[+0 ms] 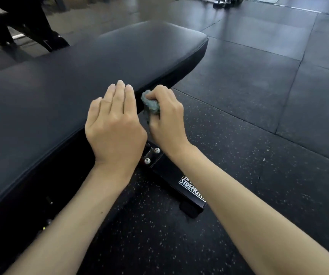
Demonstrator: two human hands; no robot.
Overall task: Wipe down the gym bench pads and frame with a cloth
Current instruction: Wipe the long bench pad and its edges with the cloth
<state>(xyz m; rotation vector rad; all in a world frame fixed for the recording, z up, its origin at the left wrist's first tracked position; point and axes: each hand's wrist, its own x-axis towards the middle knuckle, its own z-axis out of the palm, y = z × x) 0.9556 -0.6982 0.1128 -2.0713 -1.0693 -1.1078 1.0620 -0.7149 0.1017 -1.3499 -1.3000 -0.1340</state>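
A long black padded gym bench (80, 76) runs from the lower left to the upper middle of the head view. My left hand (114, 126) lies flat with straight fingers on the pad's near edge. Just to its right, my right hand (165, 116) grips a bunched grey-blue cloth (149, 103) and holds it against the side edge of the pad. Below the hands the black steel frame (179, 175) shows, with a bolted plate (151, 155) and a white "STRENGTH" label (192, 188).
Black rubber floor tiles (258, 96) spread to the right and behind; the floor near me is speckled. A dark piece of equipment (30, 26) stands at the upper left beyond the bench. More metal gear (227, 1) sits at the far top edge.
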